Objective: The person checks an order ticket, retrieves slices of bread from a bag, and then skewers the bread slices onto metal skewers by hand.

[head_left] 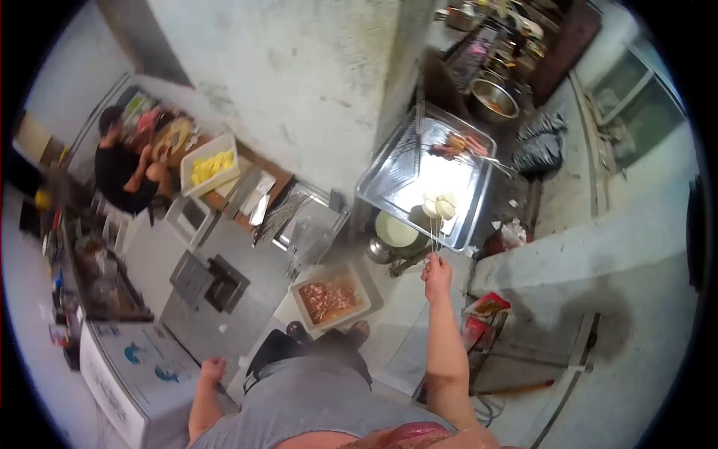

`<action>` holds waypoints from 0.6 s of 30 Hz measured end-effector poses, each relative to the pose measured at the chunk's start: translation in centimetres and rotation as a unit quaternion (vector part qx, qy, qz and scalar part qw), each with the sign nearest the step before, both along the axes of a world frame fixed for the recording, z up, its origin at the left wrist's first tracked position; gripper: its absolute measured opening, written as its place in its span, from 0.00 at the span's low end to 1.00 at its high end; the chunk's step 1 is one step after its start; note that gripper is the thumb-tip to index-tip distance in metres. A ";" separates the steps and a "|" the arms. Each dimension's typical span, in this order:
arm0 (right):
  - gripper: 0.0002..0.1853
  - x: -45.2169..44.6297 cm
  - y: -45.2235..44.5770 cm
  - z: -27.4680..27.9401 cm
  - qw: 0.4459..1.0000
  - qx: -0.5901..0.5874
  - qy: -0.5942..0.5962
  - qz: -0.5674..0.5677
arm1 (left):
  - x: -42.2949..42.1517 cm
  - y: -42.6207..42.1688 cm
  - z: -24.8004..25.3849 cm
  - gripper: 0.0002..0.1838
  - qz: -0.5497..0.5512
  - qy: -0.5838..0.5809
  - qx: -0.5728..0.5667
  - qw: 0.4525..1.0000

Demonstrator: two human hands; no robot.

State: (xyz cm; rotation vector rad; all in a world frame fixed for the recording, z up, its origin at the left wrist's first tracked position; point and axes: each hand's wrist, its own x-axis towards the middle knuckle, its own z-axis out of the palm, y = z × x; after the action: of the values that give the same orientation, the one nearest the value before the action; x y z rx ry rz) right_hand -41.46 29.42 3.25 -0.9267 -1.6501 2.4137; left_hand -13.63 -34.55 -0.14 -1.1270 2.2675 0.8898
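Thin skewers (434, 238) with pale, flat round pieces (440, 206) at their far ends are gripped in my right hand (437, 274). The pieces are over the near part of a large metal tray (389, 193), where several reddish skewers (458, 145) lie farther back. My left hand (214, 368) hangs low at the left with its fingers curled, beside a white box (134, 359); whether it holds anything is too small to tell. Below and left of the tray stands a pot of pale liquid (396, 229).
A tub of reddish pieces (331, 298) sits on the floor before my feet. At the left, a seated person (123, 165) is near a crate of yellow pieces (212, 167). A metal bowl (494, 101) stands behind the tray; bundled skewers (281, 217) lie left of centre.
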 end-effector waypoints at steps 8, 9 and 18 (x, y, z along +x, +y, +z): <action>0.13 -1.2 0.1 -3.1 0.995 -0.047 -0.086 0.014 | 3.4 -0.5 2.5 0.15 0.132 0.117 -0.047 0.983; 0.13 -1.0 -0.4 -2.1 0.994 -0.044 -0.096 0.013 | 4.8 -0.7 2.7 0.15 0.152 0.113 -0.042 0.981; 0.38 5.1 -7.6 -0.7 0.964 0.101 -0.173 -0.176 | 25.6 -6.3 -1.7 0.17 0.277 -0.050 0.027 0.959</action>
State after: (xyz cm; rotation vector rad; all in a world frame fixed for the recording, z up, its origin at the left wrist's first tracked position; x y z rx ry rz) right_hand -36.33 21.82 2.56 -1.5202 -1.6166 1.8932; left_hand 11.94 -40.89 -1.88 -1.7805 1.8537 1.0584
